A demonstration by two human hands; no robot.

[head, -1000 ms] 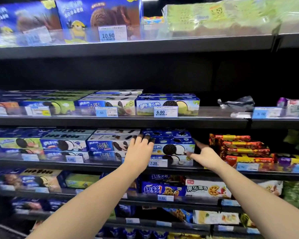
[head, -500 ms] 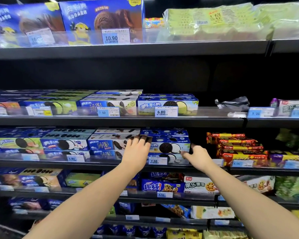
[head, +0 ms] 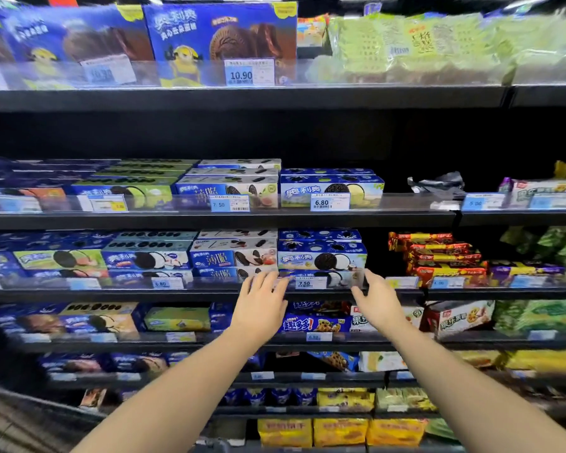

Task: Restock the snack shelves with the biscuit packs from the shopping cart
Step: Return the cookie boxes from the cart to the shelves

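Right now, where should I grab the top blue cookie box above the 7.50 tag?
Probably its right end, reaching in from the front right. The top blue cookie box lies flat and long-side-out on a lower box, its left end close against the neighbouring box, so only the right end, beside a dark gap, looks free. The right hand is nearest.

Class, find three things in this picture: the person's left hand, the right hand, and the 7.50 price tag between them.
left hand (head: 258, 308), head view, on the back of the hand.
right hand (head: 379, 302), head view, on the back of the hand.
7.50 price tag (head: 304, 283), head view, on the printed number.
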